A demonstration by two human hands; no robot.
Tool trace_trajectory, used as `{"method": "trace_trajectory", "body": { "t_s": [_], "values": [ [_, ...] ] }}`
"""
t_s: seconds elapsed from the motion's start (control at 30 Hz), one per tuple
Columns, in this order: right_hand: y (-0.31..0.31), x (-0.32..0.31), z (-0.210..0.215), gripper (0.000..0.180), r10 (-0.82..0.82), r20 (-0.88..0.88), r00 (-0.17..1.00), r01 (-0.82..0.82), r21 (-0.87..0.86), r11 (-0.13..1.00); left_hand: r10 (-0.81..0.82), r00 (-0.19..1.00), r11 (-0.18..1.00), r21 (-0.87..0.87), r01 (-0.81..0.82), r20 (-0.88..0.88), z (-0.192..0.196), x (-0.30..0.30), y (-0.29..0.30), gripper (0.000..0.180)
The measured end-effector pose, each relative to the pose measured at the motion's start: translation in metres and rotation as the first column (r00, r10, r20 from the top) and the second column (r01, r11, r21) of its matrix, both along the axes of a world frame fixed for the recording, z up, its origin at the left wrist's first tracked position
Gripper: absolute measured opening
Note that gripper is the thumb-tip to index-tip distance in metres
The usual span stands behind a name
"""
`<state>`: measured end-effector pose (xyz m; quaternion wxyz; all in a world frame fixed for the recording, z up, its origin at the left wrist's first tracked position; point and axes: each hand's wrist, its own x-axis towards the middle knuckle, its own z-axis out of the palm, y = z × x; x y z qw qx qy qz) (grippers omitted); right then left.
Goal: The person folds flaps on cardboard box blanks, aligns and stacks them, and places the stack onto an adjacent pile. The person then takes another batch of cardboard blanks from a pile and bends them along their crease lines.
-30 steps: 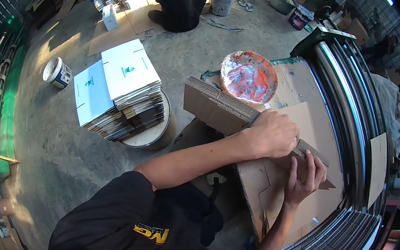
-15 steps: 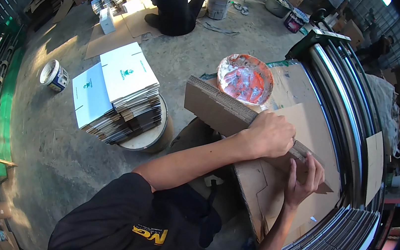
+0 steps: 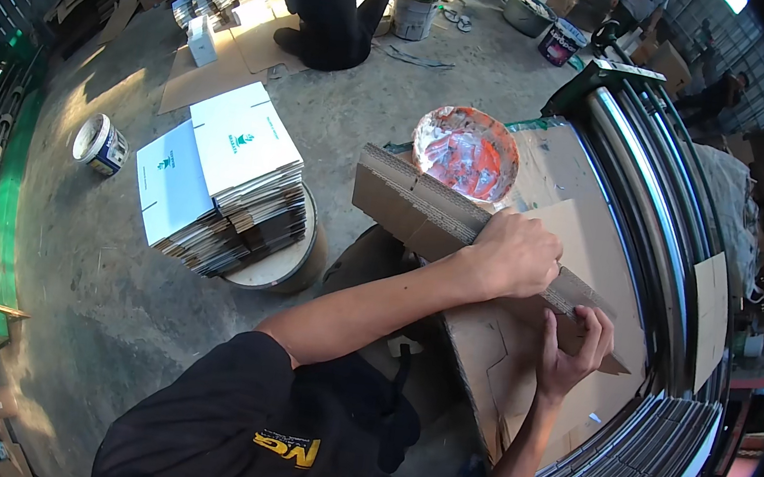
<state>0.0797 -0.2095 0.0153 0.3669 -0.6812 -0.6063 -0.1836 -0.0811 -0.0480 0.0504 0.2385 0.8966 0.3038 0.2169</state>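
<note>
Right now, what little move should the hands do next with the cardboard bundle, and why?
Perhaps gently steady the right end of the cardboard bundle with the right hand, because that hand is curled by that end while the left hand grips farther along, over the top edge. I can't tell whether the right hand presses there.

The cardboard bundle (image 3: 414,214) is showing a matt brown face and rough, ribbed edges. The table (image 3: 487,352) is wearing a dull, papery top of plain cardboard. Near its far edge, the bowl (image 3: 462,113) is glistening inside, wet-looking and unevenly smeared. Along its right edge, smooth metal rollers (image 3: 647,180) are gleaming. White cartons (image 3: 249,117) are looking smooth, the black cloth shirt (image 3: 207,417) is looking matt, and the concrete floor (image 3: 86,240) is showing patchy scuffs.
</note>
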Motion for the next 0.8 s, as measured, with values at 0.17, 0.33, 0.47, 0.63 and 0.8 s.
{"method": "trace_trajectory", "body": {
  "t_s": [0.17,0.33,0.47,0.63,0.8],
  "values": [
    [0.003,0.012,0.0,0.05,-0.044,-0.005,0.999,0.044,-0.027,0.999,-0.007,1.0,1.0,-0.008,0.007,-0.003,0.002,0.0,0.001,0.03],
    [0.003,0.003,0.006,0.048,-0.041,0.072,0.997,0.038,0.04,0.998,-0.001,1.0,1.0,0.021,0.001,0.001,0.003,0.001,0.001,0.029],
    [-0.001,-0.001,0.002,0.047,-0.054,0.016,0.998,0.053,0.078,0.996,-0.015,1.0,1.0,0.018,0.016,-0.006,0.001,0.004,0.001,0.028],
    [0.0,0.006,0.004,0.047,-0.007,-0.063,0.998,0.006,-0.007,1.0,-0.004,1.0,1.0,0.01,0.004,0.014,0.002,-0.001,0.004,0.029],
    [-0.003,0.02,0.004,0.047,-0.06,0.033,0.998,0.061,-0.017,0.998,-0.018,1.0,1.0,0.006,0.018,-0.02,0.005,0.006,0.004,0.03]
  ]
}}
